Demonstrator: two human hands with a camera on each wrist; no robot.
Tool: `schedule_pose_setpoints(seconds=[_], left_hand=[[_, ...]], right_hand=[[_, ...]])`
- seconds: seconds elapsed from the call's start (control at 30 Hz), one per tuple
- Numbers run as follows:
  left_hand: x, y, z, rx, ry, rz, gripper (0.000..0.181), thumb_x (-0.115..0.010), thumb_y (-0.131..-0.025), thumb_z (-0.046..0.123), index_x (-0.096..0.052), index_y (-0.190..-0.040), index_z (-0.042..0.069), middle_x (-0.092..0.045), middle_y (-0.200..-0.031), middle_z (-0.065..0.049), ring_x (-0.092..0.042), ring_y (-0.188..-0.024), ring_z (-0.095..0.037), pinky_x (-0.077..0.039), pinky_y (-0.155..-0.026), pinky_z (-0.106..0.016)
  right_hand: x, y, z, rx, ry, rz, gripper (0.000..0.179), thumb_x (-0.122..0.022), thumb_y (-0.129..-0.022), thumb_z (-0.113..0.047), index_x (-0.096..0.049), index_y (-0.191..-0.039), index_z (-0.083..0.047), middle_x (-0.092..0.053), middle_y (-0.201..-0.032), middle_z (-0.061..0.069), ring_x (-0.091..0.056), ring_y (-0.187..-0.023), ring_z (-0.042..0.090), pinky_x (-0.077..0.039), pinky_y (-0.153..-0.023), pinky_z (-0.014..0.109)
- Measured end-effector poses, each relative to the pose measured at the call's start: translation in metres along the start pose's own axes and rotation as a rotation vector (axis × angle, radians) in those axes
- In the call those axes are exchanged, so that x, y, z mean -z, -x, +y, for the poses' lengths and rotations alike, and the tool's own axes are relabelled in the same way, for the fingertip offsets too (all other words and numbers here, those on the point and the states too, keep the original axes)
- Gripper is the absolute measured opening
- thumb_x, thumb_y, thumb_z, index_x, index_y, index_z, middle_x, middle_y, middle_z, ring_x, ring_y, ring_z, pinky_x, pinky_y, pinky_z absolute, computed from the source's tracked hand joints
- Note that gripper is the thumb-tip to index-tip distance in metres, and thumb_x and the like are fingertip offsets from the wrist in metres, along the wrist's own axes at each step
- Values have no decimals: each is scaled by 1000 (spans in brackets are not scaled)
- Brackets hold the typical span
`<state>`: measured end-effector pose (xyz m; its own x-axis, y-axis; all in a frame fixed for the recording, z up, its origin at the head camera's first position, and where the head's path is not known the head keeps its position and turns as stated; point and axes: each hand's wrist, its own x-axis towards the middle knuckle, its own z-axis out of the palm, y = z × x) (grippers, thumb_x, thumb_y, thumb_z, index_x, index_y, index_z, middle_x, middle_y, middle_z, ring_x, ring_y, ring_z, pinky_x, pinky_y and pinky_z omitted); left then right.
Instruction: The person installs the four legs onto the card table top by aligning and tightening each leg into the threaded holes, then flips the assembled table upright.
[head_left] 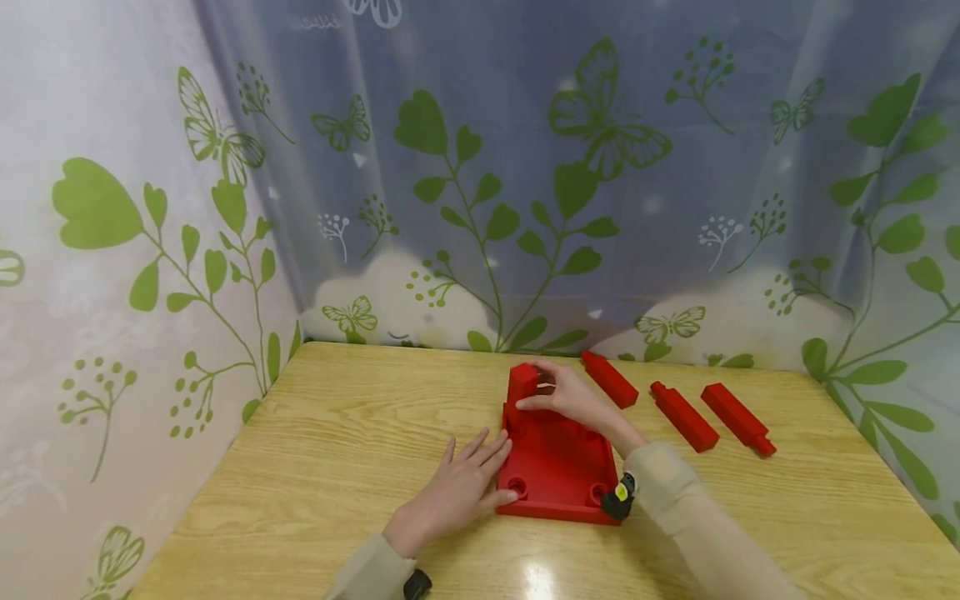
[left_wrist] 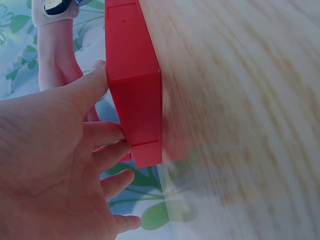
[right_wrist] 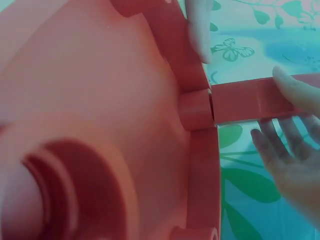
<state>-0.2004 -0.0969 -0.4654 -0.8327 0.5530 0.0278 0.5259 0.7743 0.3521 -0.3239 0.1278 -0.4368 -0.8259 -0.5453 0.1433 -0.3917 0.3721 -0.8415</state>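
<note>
A shallow red plastic tray with a raised rim and round corner sockets lies on the table. At its far left corner a square red leg stands upright. My right hand grips this leg between thumb and fingers. In the right wrist view the leg meets the corner socket; how deep it sits I cannot tell. My left hand rests against the tray's left side with fingers extended. In the left wrist view its thumb and fingertips touch the red outer wall.
To the right of the tray lie three more red legs with narrower round ends: one at the back, one in the middle and one farthest right. A patterned curtain borders the wooden table.
</note>
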Motion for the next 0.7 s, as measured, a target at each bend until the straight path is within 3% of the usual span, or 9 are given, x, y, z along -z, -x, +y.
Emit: schedule_pose_setpoints(seconds=[0.2, 0.37, 0.53, 0.7], left_hand=[[2, 1, 1, -5, -6, -1, 73, -54, -102, 49, -36, -157, 4, -31, -165, -8, -22, -153, -36, -17, -116, -71], [0, 0, 1, 1, -18, 6, 73, -55, -101, 50, -37, -157, 5, -31, -165, -7, -22, -153, -34, -18, -116, -70], [-1, 1, 0, -10, -13, 19, 73, -55, -101, 50, -38, -156, 4, -33, -164, -8, -23, -153, -36, -18, -115, -71], [-3, 0, -1, -20, -16, 29, 73, -55, -101, 50, -38, -156, 4, -33, -164, -9, -23, -152, -38, -19, -113, -73]], right_hand=[[-11, -7, -4, -9, 93, 78, 57, -84, -84, -18, -58, -131, 2, -70, -110, 14, -65, -99, 30, -58, -87, 41], [-14, -8, -6, -23, 126, 90, 58, -85, -84, -20, -58, -130, 3, -70, -107, 13, -66, -94, 29, -59, -83, 40], [-11, -7, -4, 20, 112, 64, 59, -84, -85, -21, -59, -136, -4, -66, -122, 14, -63, -97, 28, -58, -88, 43], [-2, 0, -5, 33, 48, 7, 69, -83, -87, -23, -52, -147, -16, -55, -142, 12, -58, -118, 35, -52, -98, 52]])
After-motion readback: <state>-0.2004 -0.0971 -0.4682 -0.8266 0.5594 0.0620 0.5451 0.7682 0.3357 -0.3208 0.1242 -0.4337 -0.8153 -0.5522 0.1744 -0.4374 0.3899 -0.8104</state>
